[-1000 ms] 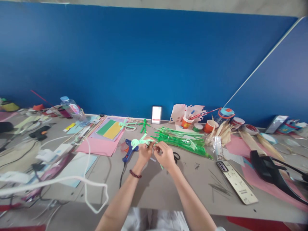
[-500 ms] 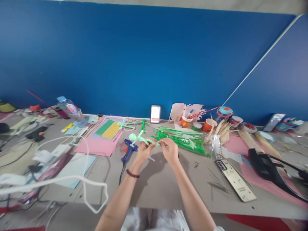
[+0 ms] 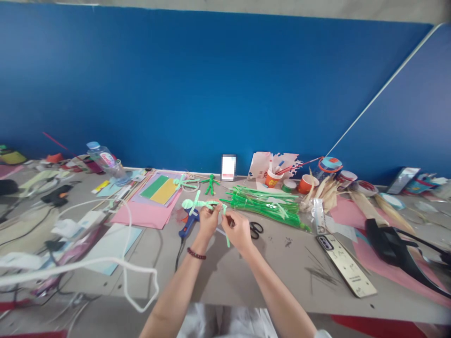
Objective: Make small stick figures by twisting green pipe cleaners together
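Observation:
A pale green pipe-cleaner figure (image 3: pixel 199 203) with a rounded head and stick arms lies sideways in my left hand (image 3: pixel 209 220), whose fingers pinch its lower end. My right hand (image 3: pixel 237 228) is closed on a pale green strip (image 3: pixel 228 239) at that same end; part of the strip hangs below the fingers. The fingertips of both hands almost meet and hide the join. Under the figure sits a blue glue gun (image 3: pixel 189 223). Black scissors (image 3: pixel 256 230) lie just right of my right hand.
Behind my hands lie a bag of green pipe cleaners (image 3: pixel 264 202), a dark green figure (image 3: pixel 211 184) and another pale figure (image 3: pixel 183 181). Coloured sheets (image 3: pixel 158 190) are at left. A patterned phone (image 3: pixel 347 265) and cut wire bits (image 3: pixel 320 276) lie at right. A white cable (image 3: pixel 141 267) loops at front left.
My right hand has moved left and down, uncovering the scissors. The figure has turned flatter and shifted slightly left, and a strip end now hangs under my right fingers.

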A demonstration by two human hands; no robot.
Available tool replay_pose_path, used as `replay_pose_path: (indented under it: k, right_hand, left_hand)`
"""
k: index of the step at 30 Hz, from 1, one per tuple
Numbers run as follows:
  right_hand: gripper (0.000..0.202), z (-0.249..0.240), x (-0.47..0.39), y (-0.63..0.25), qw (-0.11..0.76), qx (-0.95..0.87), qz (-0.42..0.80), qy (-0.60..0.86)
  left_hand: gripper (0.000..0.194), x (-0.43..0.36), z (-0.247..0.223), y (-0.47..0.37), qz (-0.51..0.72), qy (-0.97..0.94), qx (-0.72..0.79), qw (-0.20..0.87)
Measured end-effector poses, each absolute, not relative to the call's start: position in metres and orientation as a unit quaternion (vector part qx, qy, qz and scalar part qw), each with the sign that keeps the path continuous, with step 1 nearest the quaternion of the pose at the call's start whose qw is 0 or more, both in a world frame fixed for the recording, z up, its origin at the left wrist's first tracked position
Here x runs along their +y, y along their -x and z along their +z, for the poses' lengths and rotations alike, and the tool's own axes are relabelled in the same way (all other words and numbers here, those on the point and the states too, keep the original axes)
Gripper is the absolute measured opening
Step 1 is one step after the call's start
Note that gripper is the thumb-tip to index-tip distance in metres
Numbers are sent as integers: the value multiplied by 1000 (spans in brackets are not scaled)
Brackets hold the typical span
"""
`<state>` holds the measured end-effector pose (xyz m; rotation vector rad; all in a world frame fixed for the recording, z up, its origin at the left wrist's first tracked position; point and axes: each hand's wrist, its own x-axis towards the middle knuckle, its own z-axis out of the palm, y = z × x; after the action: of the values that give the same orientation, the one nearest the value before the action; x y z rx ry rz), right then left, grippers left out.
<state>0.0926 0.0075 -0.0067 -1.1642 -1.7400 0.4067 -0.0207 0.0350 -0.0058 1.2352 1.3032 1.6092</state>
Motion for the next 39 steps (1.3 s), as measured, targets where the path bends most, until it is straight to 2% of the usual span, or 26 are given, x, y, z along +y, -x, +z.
replay_pose_path:
  k: [5,10,14,16,18,20,23,26,33,37,39]
  right_hand:
    - [15,-4,9,-101,465,-760,50,452]
    - [17,-1,15,-112,452,-781,-33,430]
    - [17,2,19,-118,466,-771,-36,433]
    - [17,4,20,-120,490,-754,7,437]
    - [17,5,22,-121,523,-721,102,443]
    - [17,5,24,-121,548,-660,258,444]
    - [21,4,27,-119,538,-542,506,401]
    - [25,2,28,-116,521,-428,653,344]
    - [24,2,27,-110,482,-249,783,303]
    - [25,2,26,-108,467,-239,792,311]
    - [26,1,27,-108,477,-281,762,337]
  left_hand:
    - [28,41,-13,27,571,-559,553,234]
    - [26,41,-22,27,516,-600,572,217]
    - [16,41,-15,26,533,-648,483,250]
    - [14,40,-8,26,538,-652,450,288]
    - [13,38,-3,26,546,-636,432,332]
    - [13,36,-1,26,555,-612,419,377]
    - [16,35,-2,25,563,-578,396,438]
    - [19,34,-4,22,576,-537,383,483]
    - [24,28,-3,9,607,-446,371,544]
    - [27,27,-9,5,593,-406,349,602]
    - [29,28,-11,5,599,-401,353,596]
